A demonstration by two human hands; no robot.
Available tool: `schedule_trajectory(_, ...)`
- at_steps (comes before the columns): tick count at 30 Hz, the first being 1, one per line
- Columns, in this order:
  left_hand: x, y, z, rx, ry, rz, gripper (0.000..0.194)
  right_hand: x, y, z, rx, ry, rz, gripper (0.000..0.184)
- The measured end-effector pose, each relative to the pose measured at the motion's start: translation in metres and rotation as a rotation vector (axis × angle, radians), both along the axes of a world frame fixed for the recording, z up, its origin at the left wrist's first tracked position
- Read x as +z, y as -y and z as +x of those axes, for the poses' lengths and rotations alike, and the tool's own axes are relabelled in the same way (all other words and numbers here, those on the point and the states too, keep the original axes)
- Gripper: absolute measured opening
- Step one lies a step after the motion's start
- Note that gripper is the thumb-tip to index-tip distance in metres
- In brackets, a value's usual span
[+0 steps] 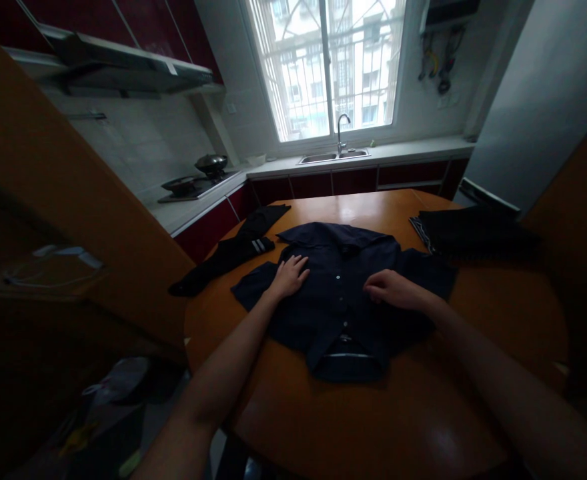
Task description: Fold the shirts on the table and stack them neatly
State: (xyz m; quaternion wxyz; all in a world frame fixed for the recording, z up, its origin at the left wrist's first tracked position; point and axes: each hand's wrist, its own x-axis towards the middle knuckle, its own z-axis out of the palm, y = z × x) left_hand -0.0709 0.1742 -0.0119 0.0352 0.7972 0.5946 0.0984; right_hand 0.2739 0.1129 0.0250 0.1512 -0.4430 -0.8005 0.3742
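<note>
A dark navy short-sleeved shirt [318,303] lies spread front side up, its collar towards me and its hem at the far end. White buttons run down its middle. My left hand [289,277] rests flat on the left half of the shirt, fingers spread. Over the right half, my right hand [391,290] has its fingers curled and drawn together close to the cloth. Whether any fabric is pinched between them is hidden.
The shirt lies on a round wooden table [343,420]. Black clothing with white stripes [238,250] lies crumpled at the left edge. A folded black garment stack [473,230] sits at the far right. Beyond are a sink [318,159] and a stove [201,187].
</note>
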Motion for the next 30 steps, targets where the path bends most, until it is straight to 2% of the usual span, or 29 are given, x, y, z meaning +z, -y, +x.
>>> schedule_trajectory(3,-0.001,0.0,0.004,0.003,-0.015,-0.002,0.051,-0.013,-0.014,0.005,-0.227,0.146,0.353,0.022)
schedule_trajectory(6,-0.001,0.0,0.007,0.028,0.015,0.038,0.049,-0.029,-0.023,0.006,-0.458,0.26,0.501,0.036)
schedule_trajectory(10,-0.003,0.004,0.006,-0.006,0.071,0.151,0.046,-0.05,-0.029,0.003,-0.693,0.356,0.464,0.059)
schedule_trajectory(14,-0.005,0.01,0.005,-0.035,0.114,0.252,0.043,-0.061,-0.025,0.007,-0.786,0.441,0.328,0.074)
schedule_trajectory(16,-0.004,0.012,0.005,-0.025,0.134,0.262,0.042,-0.062,-0.019,0.011,-0.81,0.475,0.311,0.077)
schedule_trajectory(20,0.006,0.018,0.003,-0.03,0.206,0.279,0.04,-0.06,0.0,0.027,-0.806,0.438,0.439,0.069)
schedule_trajectory(23,0.016,0.034,-0.014,-0.045,0.285,0.286,0.033,-0.056,0.016,0.048,-0.736,0.336,0.524,0.049)
schedule_trajectory(26,0.023,0.063,-0.047,-0.133,0.337,0.221,0.025,-0.054,0.038,0.078,-0.558,0.216,0.572,0.032)
schedule_trajectory(30,0.017,0.113,-0.097,-0.251,0.331,0.105,0.026,-0.058,0.069,0.12,-0.296,0.121,0.609,0.028)
